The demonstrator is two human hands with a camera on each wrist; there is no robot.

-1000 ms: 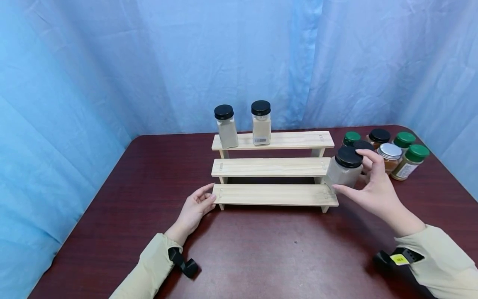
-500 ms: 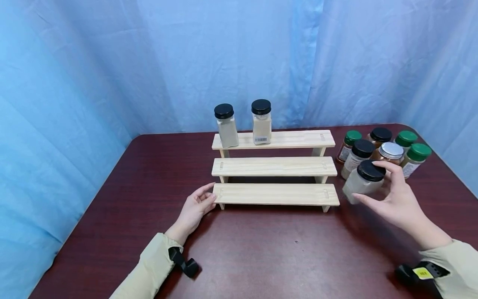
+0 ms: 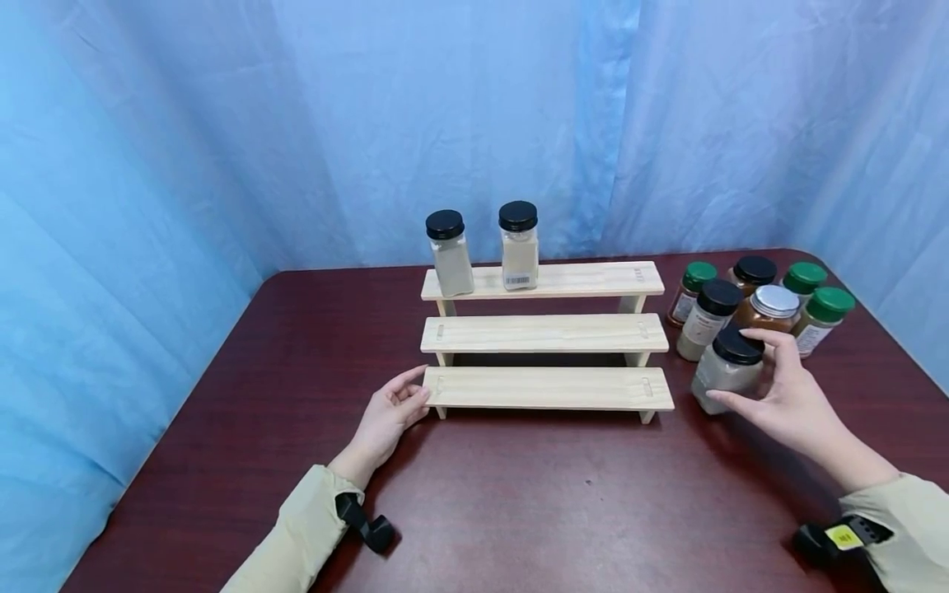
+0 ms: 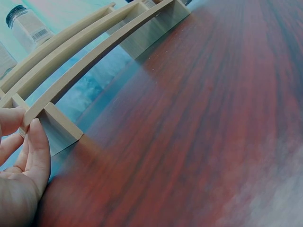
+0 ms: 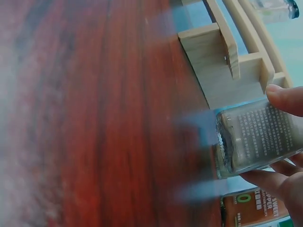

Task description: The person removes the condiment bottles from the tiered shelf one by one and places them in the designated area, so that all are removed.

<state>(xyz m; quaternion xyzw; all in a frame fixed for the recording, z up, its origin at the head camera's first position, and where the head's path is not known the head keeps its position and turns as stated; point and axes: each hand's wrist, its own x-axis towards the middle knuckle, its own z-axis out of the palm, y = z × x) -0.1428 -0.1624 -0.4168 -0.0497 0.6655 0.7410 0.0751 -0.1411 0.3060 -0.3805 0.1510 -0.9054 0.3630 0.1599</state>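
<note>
Out on the left, the left hand (image 3: 385, 420) pinches the left end of a pale wooden three-tiered rack (image 3: 547, 333) between fingers and thumb, down at its lowest shelf (image 3: 549, 387). Up top stand a clear jar with greyish contents (image 3: 453, 266) and, apart from it, a cream-filled jar (image 3: 519, 255), both black-lidded. Right of the rack, here's a clear, squarish, black-lidded jar (image 3: 725, 375), gripped by its sides in the right hand (image 3: 797, 408); whether its base touches the dark red table (image 3: 549, 494), I can't tell. Just behind it: a silver-lidded orange-brown jar (image 3: 773, 305).
</note>
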